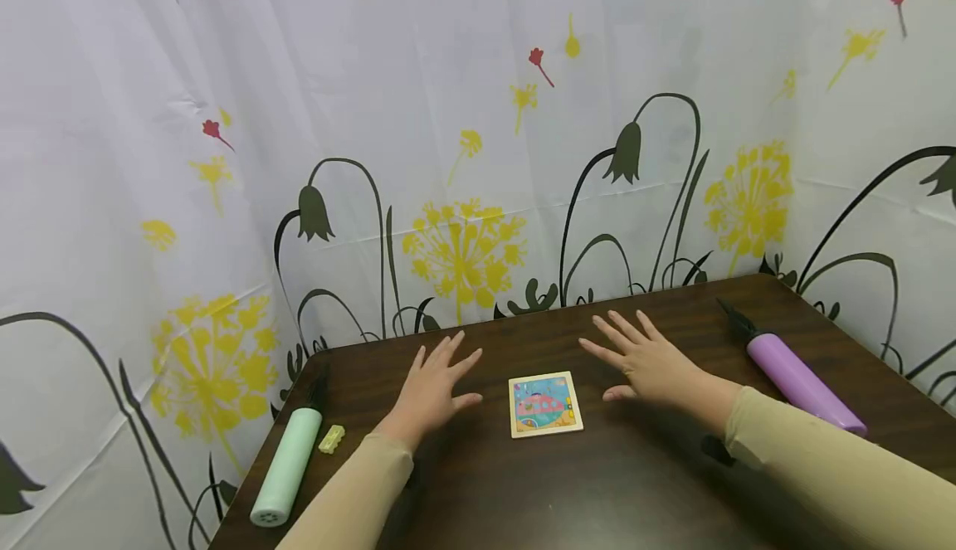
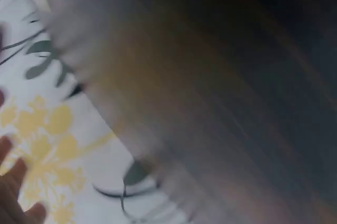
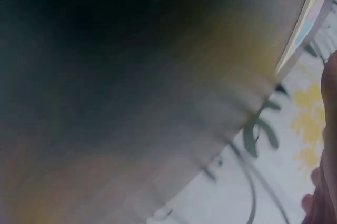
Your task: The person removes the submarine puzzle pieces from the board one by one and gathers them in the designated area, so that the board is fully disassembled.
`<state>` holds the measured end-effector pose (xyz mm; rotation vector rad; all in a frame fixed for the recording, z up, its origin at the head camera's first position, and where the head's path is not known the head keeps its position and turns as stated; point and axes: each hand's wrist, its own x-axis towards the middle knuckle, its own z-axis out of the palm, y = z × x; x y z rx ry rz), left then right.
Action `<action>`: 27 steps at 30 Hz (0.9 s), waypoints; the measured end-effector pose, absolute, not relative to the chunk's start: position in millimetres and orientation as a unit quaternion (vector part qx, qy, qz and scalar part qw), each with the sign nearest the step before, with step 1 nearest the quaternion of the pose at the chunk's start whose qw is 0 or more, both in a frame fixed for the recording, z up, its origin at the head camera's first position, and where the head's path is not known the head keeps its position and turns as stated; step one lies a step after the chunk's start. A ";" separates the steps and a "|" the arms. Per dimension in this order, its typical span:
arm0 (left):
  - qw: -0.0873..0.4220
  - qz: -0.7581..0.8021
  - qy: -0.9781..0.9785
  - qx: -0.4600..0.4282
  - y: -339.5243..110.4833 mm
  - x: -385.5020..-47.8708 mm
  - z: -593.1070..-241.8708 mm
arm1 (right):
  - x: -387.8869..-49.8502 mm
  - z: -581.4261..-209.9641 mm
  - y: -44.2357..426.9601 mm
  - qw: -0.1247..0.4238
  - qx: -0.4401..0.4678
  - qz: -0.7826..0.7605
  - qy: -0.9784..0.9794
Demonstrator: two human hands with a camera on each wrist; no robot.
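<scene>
A square picture board [image 1: 545,404] with a pale frame and a pink and blue picture lies on the dark table between the two hands; its edge also shows in the right wrist view [image 3: 306,21]. My left hand [image 1: 433,388] is held to the left of the board, fingers spread, holding nothing; part of it [image 2: 16,187] shows at the left edge of the left wrist view. To the right of the board is my right hand [image 1: 653,367], fingers spread and holding nothing, partly visible [image 3: 327,150] in the right wrist view.
A mint green pump [image 1: 287,467] lies at the table's left side, with a small yellow block [image 1: 332,439] beside it. A purple pump [image 1: 802,384] lies at the right. Behind the dark table [image 1: 553,492] hangs a white flowered curtain [image 1: 448,77].
</scene>
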<state>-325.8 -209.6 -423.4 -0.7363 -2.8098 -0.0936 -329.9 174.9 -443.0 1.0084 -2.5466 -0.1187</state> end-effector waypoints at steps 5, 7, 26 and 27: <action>0.047 -0.196 -0.956 -0.213 -176.3 -339.1 -422.5 | -326.1 -444.9 137.8 0.083 0.372 -0.022 -0.924; 0.015 -0.232 -0.951 -0.202 -164.7 -343.9 -425.7 | -322.4 -442.8 123.3 0.025 0.371 -0.011 -0.928; -0.075 -0.282 -0.943 -0.160 -138.0 -359.3 -444.3 | -310.5 -436.1 80.5 -0.113 0.351 0.073 -0.927; -0.077 -0.285 -0.942 -0.160 -137.7 -359.6 -444.1 | -310.3 -436.1 80.3 -0.111 0.350 0.070 -0.928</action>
